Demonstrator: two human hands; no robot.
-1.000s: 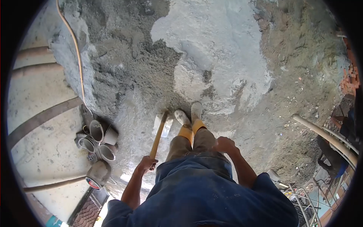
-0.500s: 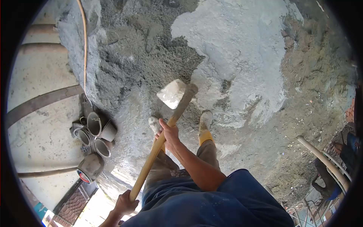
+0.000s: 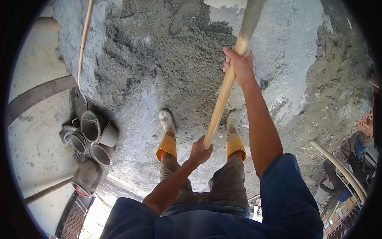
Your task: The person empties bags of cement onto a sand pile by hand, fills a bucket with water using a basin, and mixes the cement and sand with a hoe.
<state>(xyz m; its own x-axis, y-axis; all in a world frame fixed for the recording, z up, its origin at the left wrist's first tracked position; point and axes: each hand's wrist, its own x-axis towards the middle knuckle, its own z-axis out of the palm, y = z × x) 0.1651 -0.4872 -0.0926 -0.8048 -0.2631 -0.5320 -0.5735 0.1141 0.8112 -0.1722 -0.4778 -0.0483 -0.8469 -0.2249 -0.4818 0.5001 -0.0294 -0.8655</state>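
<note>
A hoe with a long wooden handle [image 3: 221,107] slants up and away from my body. Its far end is coated in grey cement, and only part of the pale blade [image 3: 226,3] shows at the top edge. My right hand [image 3: 240,65] is wrapped round the upper handle, thumb along the side. Near the butt end, my left hand [image 3: 201,150] is closed on the same handle. Beneath the tool lies a heap of grey wet mortar [image 3: 171,63], with a paler watery patch [image 3: 288,51] to its right.
Several mortar-stained buckets [image 3: 90,126] cluster at the left by the pale wall [image 3: 43,131]. A long thin pole [image 3: 84,44] lies upper left. My yellow boots [image 3: 167,144] stand on the wet ground. Other people [image 3: 338,179] are at the lower right, behind a curved pole [image 3: 340,171].
The hoe has swung up and away to the right, its blade now at the top edge. Both hands moved up and right with it, still gripping the handle.
</note>
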